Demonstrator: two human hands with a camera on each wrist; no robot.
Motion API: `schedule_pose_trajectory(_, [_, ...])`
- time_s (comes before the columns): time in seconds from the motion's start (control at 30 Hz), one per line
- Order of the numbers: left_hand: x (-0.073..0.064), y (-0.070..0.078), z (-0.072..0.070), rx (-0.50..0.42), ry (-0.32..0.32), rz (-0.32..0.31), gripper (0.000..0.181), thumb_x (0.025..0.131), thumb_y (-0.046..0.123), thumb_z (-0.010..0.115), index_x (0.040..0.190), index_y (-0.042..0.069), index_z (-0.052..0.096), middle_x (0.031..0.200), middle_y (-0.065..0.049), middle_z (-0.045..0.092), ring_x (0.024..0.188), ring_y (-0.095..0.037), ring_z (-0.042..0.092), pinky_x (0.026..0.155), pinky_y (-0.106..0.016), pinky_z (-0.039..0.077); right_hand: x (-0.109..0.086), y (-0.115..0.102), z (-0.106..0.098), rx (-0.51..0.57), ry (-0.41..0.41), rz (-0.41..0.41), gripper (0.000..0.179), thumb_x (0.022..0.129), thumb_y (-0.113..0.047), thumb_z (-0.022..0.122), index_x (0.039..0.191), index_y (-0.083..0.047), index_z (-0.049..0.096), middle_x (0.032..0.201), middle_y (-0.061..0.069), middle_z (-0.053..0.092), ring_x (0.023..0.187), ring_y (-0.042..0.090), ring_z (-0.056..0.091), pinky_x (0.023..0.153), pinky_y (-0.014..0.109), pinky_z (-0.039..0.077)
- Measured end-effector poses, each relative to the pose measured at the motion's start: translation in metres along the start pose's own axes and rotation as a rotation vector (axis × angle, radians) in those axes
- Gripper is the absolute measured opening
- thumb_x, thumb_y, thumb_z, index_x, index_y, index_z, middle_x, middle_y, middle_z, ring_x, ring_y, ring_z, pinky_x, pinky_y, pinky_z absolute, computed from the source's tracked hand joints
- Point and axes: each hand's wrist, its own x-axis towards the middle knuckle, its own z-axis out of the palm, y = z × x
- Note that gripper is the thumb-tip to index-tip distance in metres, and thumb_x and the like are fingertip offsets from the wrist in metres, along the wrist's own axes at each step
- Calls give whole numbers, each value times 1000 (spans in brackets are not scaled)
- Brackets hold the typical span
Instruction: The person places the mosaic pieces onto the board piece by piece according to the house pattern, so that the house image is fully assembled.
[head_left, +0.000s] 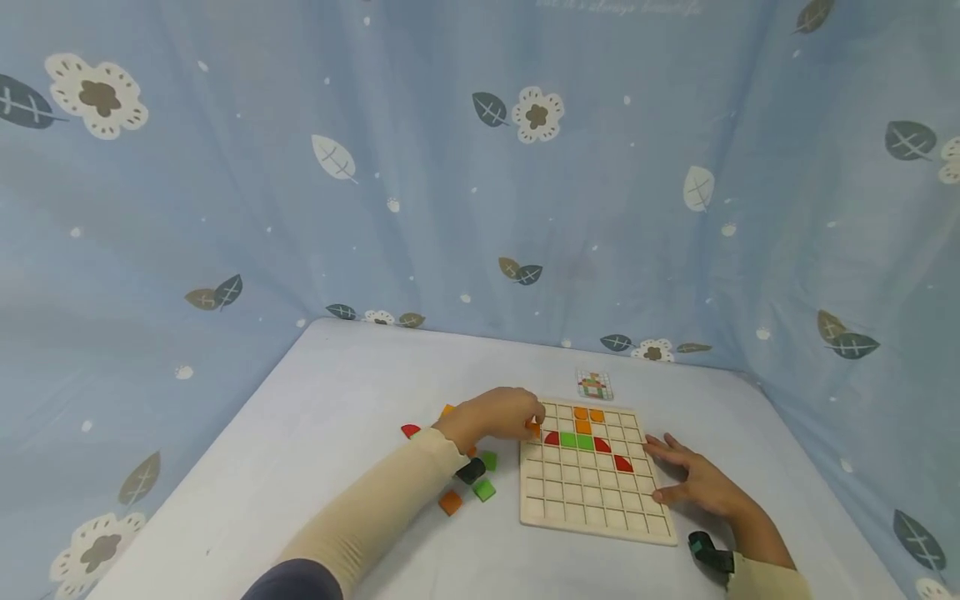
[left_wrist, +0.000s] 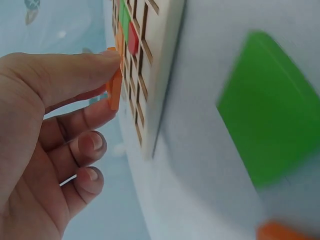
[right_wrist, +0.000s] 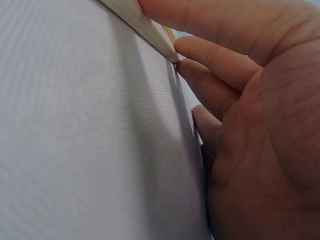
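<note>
Between thumb and fingers my left hand pinches an orange tile, held on edge over the left side of a wooden grid board. Red quarter-round tiles, green square tiles and orange tiles sit in cells in the board's upper half. My right hand lies along the board's right edge, its fingers extended and the thumb and fingertips at the rim. In the right wrist view the fingers of that hand meet the board's side.
Loose green tiles, orange tiles and a red tile lie left of the board, some partly behind the left forearm. Behind the board is a small pattern card. A patterned blue curtain hangs around the white table.
</note>
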Motion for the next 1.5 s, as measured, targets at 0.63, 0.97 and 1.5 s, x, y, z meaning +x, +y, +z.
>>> schedule_pose_trajectory(0.63, [48, 48, 7, 19, -52, 138, 14, 90, 31, 71, 102, 24, 70, 84, 16, 58, 75, -3, 53, 67, -21, 44, 5, 4, 0, -6, -26, -2, 88, 65, -33, 88, 141, -7, 51, 154, 27, 21, 139, 54, 8, 97, 78, 11])
schedule_pose_trajectory(0.97, [68, 69, 15, 48, -84, 145, 8, 91, 32, 70, 96, 27, 67, 84, 16, 56, 76, -3, 51, 68, -20, 43, 5, 9, -1, -8, -21, -13, 88, 65, -31, 88, 142, -7, 51, 154, 26, 22, 139, 54, 9, 97, 77, 11])
schedule_pose_trajectory(1.5, [81, 79, 25, 28, -81, 158, 16, 90, 33, 71, 80, 25, 62, 76, 14, 55, 68, -4, 47, 63, -21, 38, 1, 5, -1, 11, -4, -30, 87, 67, -31, 87, 142, -5, 50, 154, 28, 21, 139, 54, 9, 97, 77, 12])
